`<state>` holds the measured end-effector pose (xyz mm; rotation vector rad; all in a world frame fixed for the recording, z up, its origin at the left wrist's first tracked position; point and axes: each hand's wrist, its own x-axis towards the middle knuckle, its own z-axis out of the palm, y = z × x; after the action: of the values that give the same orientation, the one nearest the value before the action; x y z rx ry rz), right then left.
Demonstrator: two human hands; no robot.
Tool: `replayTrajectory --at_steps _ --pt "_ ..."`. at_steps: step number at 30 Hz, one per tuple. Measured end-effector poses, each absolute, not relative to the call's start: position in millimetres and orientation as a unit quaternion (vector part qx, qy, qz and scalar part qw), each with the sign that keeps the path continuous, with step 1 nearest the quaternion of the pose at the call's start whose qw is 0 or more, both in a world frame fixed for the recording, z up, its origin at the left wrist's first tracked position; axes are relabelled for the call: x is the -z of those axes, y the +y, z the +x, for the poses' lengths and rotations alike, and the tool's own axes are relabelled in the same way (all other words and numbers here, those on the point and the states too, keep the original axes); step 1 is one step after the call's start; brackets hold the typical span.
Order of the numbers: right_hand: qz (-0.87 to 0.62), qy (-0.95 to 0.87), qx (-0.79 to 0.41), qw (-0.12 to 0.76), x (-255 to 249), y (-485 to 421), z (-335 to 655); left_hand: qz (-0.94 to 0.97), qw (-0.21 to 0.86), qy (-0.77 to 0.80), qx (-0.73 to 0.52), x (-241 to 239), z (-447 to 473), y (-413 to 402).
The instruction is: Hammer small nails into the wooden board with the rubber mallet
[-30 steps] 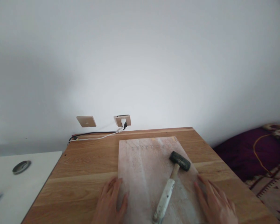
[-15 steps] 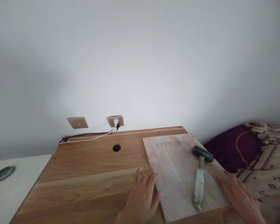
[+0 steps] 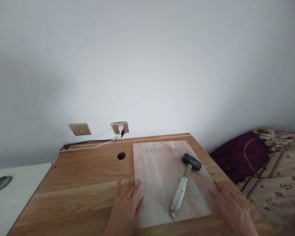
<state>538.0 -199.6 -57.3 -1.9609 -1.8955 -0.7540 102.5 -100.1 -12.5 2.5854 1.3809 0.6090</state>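
While both hands rest flat with fingers spread, neither grip is clenched on anything: each is released and lies palm down. The left hand [image 3: 126, 209] sits on the wooden tabletop [image 3: 83, 183], its fingertips [image 3: 137, 185] touching the left edge of the pale board [image 3: 159, 170]. The right hand [image 3: 232, 209] lies at the right edge of the same board, its fingertips at the board's near right corner; whether they press the board or the tabletop beside it cannot be told.

Between the two hands, the board lies flat on the tabletop and reaches away from them toward the wall. On the board, closer to the right hand than to the left, lies a mallet [image 3: 184, 182] with a black head [image 3: 191, 161] and a pale, worn handle. Its head points away from the hands and its handle end points back toward the gap between them. Neither hand touches the mallet.

Beyond the left hand, a round hole [image 3: 121, 156] is cut in the tabletop. Farther off, a wall socket [image 3: 120, 127] carries plugs, and cables [image 3: 88, 146] run along the tabletop's far edge. Outward from the right hand lies a bed with a patterned cover [image 3: 277, 183].
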Motion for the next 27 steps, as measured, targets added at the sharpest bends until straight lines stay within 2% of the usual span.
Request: replayTrajectory --at_steps 4,9,12,15,17,22,27 --pt "-0.601 -0.741 0.289 0.077 49.1 -194.6 472.1 0.815 0.027 0.55 -0.183 15.3 40.2 -102.8" --pt "-0.55 -0.774 0.298 0.094 34.5 -184.3 410.8 0.796 -0.005 0.592 -0.126 22.0 -34.6 -120.3" --pt "-0.599 -0.76 0.204 0.148 21.2 -164.2 398.5 0.795 0.006 0.597 -0.105 21.1 -54.4 -124.5" --pt "-0.691 -0.679 0.048 0.243 1.1 -119.7 392.2 0.752 0.043 0.644 -0.137 12.0 -46.6 -107.2" --pt "-0.683 -0.67 -0.09 0.277 -12.8 -78.3 385.7 0.72 0.087 0.664 -0.183 3.7 -31.6 -82.2" --pt "-0.628 -0.714 -0.18 0.253 -28.8 19.3 358.6 0.723 0.151 0.629 -0.241 -8.6 1.8 -5.1" --pt "-0.593 -0.726 -0.264 0.228 -21.1 57.3 338.7 0.732 0.184 0.604 -0.257 -5.5 9.1 31.8"
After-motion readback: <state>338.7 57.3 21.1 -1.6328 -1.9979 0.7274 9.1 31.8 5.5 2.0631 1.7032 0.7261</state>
